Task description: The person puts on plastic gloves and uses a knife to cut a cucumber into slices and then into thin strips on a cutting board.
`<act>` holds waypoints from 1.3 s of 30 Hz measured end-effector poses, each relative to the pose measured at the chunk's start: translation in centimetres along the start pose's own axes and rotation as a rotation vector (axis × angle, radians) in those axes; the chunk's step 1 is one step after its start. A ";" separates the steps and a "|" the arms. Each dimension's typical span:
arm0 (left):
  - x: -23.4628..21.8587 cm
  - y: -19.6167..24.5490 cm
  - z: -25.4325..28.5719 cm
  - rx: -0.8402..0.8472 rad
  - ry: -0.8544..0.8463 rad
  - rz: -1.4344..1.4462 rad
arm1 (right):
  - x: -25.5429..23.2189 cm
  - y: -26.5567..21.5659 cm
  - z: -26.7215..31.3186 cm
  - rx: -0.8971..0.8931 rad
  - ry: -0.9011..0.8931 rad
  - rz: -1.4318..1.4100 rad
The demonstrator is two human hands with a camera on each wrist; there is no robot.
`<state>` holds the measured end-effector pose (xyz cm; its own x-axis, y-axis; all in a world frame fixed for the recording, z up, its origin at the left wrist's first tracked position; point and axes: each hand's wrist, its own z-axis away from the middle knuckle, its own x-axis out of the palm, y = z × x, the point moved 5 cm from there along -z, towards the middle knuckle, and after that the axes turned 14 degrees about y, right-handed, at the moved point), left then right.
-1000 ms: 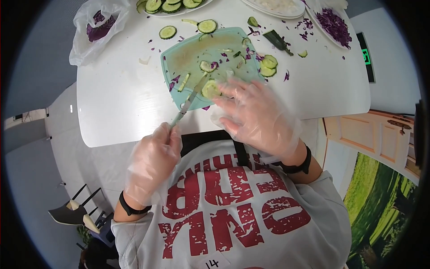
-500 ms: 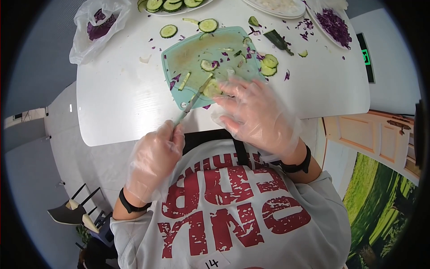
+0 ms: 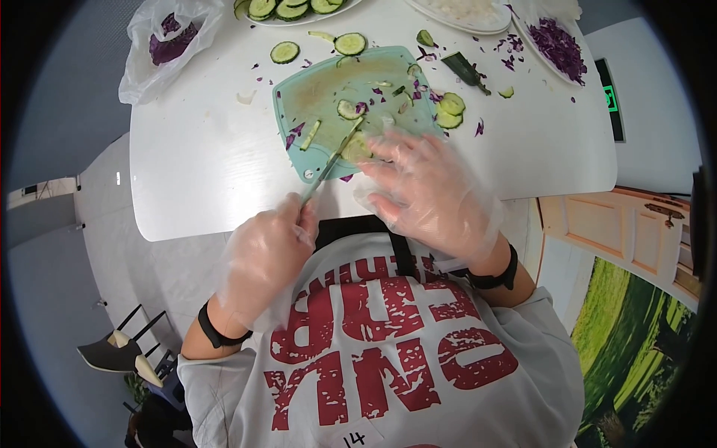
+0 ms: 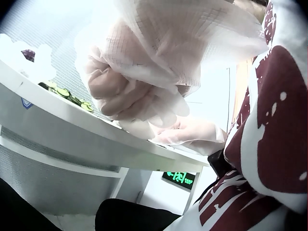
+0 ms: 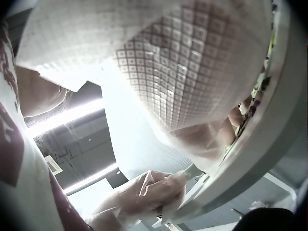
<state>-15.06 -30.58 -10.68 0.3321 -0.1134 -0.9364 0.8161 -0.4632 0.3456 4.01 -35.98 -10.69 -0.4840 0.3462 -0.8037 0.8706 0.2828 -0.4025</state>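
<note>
Gripped in my gloved left hand [image 3: 267, 250] is a knife [image 3: 334, 157], its blade slanting over a cucumber slice [image 3: 354, 149] on the green cutting board [image 3: 317, 82]. My gloved right hand [image 3: 433, 187] lies over the board's near right part, fingers loosely bent, fingertips at the slice's right side; their exact contact is hidden. The left wrist view shows my left hand [image 4: 139, 86] with curled fingers, the knife out of sight. In the right wrist view, my right hand [image 5: 192, 72] fills the top, and the knife handle [image 5: 192, 172] shows at my left hand [image 5: 149, 192].
Cucumber pieces and purple cabbage shreds are scattered over the board and white table [image 3: 194, 164]. Beyond stand a plate of cucumber slices [image 3: 291, 9], a white plate [image 3: 478, 28], a plate of shredded cabbage [image 3: 556, 48] and a plastic bag [image 3: 138, 71] with cabbage. A cucumber end [image 3: 463, 71] lies right.
My left hand and the knife have moved slightly right and away from my body, the blade now farther across the slice. My right hand has barely moved.
</note>
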 end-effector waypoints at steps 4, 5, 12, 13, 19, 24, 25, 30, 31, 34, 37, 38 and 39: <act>-0.2 -0.2 0.8 -0.006 -0.023 -0.029 | 0.2 0.0 0.1 -0.003 -0.005 0.010; -0.1 -0.1 1.0 0.030 0.018 -0.033 | 0.2 0.0 0.1 -0.004 -0.004 0.008; 0.2 0.4 -0.1 0.061 0.067 0.006 | 0.1 0.2 0.4 -0.007 -0.007 0.011; 0.0 0.1 0.2 0.011 0.017 0.006 | 0.1 0.2 0.3 -0.003 -0.007 0.003; 0.0 -0.6 0.5 -0.042 -0.041 0.018 | 0.4 0.1 0.2 -0.012 -0.007 0.022; 0.5 0.5 -0.2 0.035 0.041 0.018 | 0.1 0.3 0.3 -0.013 -0.010 0.009; 0.6 0.0 -0.1 -0.001 0.023 0.041 | 0.1 0.3 0.3 -0.009 -0.015 0.004; 0.1 -1.3 0.5 -0.124 -0.010 0.121 | 0.4 0.3 0.4 -0.013 0.004 0.011; -0.2 -1.2 0.5 -0.107 -0.007 0.101 | 0.4 0.3 0.4 -0.017 0.010 0.014; -0.4 -0.8 0.8 -0.117 -0.014 0.129 | 0.4 0.3 0.4 0.000 0.001 0.004; 0.0 -0.5 1.0 -0.108 0.004 0.169 | 0.3 0.2 0.3 -0.009 0.008 -0.001; 0.0 -0.3 1.0 -0.069 0.029 0.164 | 0.2 0.2 0.3 -0.011 0.008 -0.001; 0.0 -0.2 1.0 -0.069 0.031 0.164 | 0.2 0.1 0.2 -0.012 0.008 -0.001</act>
<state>-15.72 -31.35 -10.83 0.4769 -0.1548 -0.8652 0.7800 -0.3793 0.4978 4.05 -36.08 -11.00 -0.4857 0.3527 -0.7998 0.8690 0.2936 -0.3982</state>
